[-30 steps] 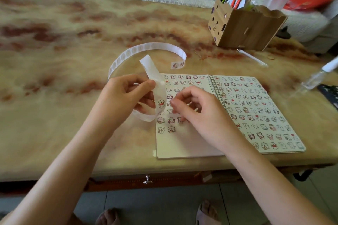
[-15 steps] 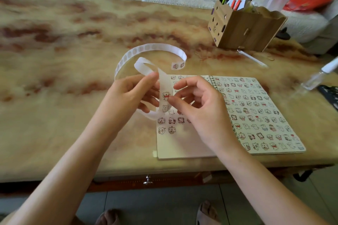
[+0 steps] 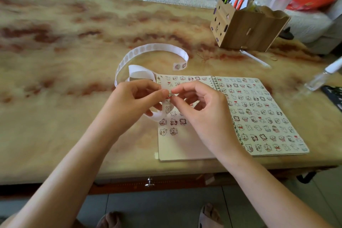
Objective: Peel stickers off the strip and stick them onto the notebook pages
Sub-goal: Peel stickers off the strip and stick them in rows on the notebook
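A long white sticker strip (image 3: 148, 48) curls across the table behind my hands, its far end showing two small cartoon stickers. My left hand (image 3: 133, 102) pinches the strip above the open spiral notebook (image 3: 259, 116). My right hand (image 3: 203, 109) meets it there, thumb and forefinger closed on a sticker (image 3: 169, 96) at the strip's edge. The right page is covered with stickers in rows. The left page carries rows at the top and a few lower down, with bare paper near its bottom edge.
A wooden pen holder (image 3: 246, 26) with pens stands at the back right. A white pen (image 3: 255, 58) lies in front of it. A clear spray bottle (image 3: 322, 76) and a dark object (image 3: 335, 96) sit at the right edge. The table's front edge is close to me.
My right hand lifted from the left page up to the strip and pinched a sticker. My left hand raised the strip slightly and its loop shifted.
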`<state>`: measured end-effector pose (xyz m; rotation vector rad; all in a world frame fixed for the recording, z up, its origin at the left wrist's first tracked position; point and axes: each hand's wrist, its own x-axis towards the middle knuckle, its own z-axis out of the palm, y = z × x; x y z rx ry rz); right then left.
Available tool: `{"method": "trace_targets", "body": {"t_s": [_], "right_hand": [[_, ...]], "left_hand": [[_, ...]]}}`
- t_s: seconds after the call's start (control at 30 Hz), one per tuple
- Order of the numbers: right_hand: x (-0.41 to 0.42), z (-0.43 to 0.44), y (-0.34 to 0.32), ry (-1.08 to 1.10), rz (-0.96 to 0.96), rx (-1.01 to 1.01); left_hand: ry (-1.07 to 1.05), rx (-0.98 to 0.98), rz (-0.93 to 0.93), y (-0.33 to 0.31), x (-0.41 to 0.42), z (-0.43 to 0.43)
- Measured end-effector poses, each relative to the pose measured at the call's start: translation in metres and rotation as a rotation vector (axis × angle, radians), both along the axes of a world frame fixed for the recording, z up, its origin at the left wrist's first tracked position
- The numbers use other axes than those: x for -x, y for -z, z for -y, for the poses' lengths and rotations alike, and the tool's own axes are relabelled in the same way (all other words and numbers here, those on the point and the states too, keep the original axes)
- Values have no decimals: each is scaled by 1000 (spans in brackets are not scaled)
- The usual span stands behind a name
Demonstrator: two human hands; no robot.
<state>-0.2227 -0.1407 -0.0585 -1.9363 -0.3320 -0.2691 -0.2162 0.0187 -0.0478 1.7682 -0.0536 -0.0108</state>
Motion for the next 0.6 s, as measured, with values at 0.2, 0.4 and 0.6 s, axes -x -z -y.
{"method": "trace_targets", "body": {"t_s": [0.2,0.4,0.6], "right_hand": [[0,0,1,18,49,35],[-1,-1,2,36,69,38],[0,-1,2,27,90,60]], "left_hand": [[-3,1,13,0,1,1],[-11,-3,15,0,1,2],[-6,-7,-6,0,0,2]]}}
